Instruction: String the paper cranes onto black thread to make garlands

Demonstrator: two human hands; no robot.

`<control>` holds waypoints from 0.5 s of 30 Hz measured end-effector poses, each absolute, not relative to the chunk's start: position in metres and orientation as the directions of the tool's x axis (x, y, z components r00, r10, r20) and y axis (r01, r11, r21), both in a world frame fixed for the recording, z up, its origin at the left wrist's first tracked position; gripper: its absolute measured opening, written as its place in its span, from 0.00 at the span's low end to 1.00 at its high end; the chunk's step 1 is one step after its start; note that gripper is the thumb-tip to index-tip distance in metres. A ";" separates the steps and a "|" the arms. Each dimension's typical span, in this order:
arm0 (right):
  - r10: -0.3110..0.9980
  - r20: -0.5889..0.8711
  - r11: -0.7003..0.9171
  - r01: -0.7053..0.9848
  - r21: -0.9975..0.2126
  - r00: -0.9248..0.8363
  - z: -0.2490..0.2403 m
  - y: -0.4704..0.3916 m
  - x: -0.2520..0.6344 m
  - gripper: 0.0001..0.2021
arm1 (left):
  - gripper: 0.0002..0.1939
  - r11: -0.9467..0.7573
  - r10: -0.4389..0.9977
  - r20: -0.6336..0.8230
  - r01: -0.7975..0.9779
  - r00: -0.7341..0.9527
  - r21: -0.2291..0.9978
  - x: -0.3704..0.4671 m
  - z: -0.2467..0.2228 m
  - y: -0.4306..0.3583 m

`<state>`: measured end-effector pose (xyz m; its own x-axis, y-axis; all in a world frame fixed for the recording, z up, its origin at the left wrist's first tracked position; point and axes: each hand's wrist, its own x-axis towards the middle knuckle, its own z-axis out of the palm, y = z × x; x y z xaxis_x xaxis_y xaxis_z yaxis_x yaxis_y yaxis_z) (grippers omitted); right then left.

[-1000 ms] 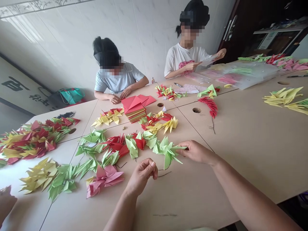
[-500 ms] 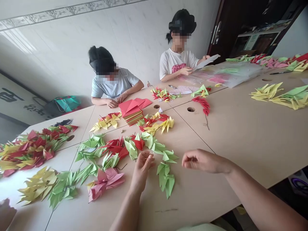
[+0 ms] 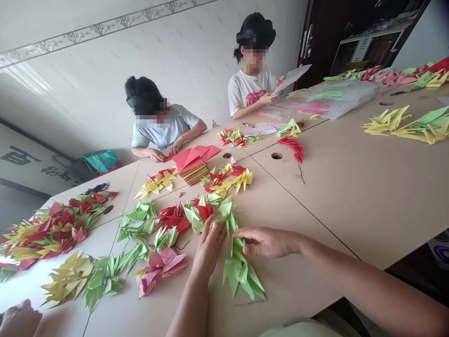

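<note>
- The string of green paper cranes [image 3: 240, 269] is laid on the beige table [image 3: 351, 196], right in front of the person, running from between the two hands down toward the near edge
- Its upper end is touched from both sides: the left hand [image 3: 209, 248] is pressed flat against it with fingers stretched out and open, gripping nothing
- The right hand [image 3: 268, 242] is reached in from the other side, fingers extended and loosely together, fingertips resting on the green folds; no closed grip is seen
- Just beyond the hands, more green cranes [image 3: 224, 208] and a few red cranes [image 3: 175, 217] are spread in a loose cluster
- A pink bunch [image 3: 161, 264] is lying just left of the left hand, with a green-and-yellow heap [image 3: 84, 278] farther left
- A large mixed red, yellow and green pile [image 3: 49, 229] is seen at the far left of the table
- A stack of red paper squares [image 3: 191, 164] is set near the middle, beside yellow cranes [image 3: 157, 180]
- Across the table, a person in a grey shirt [image 3: 163, 128] is bent over the red sheets, and a person in a white shirt [image 3: 250, 89] is holding up a sheet
- A strand of red folds [image 3: 294, 147] lies beside a round hole [image 3: 277, 155] in the tabletop
</note>
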<state>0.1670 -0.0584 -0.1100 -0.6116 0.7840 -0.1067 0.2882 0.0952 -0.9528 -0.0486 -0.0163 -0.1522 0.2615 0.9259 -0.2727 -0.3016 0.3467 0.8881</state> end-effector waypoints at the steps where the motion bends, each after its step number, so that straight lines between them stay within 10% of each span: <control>1: 0.742 -0.110 0.099 0.270 -0.958 -0.661 -0.108 -0.063 0.165 0.31 | 0.26 0.342 0.925 -0.266 -0.289 0.270 0.894 -0.049 -0.152 -0.017; 6: 0.648 -0.162 0.090 0.285 -0.954 -0.745 -0.098 -0.071 0.173 0.23 | 0.26 0.295 0.910 -0.230 -0.149 0.345 0.944 -0.050 -0.148 -0.021; 15: 0.989 0.019 0.102 0.576 -0.811 -0.147 -0.108 -0.037 0.209 0.14 | 0.29 0.050 0.840 -0.096 0.100 0.534 0.994 -0.037 -0.142 -0.030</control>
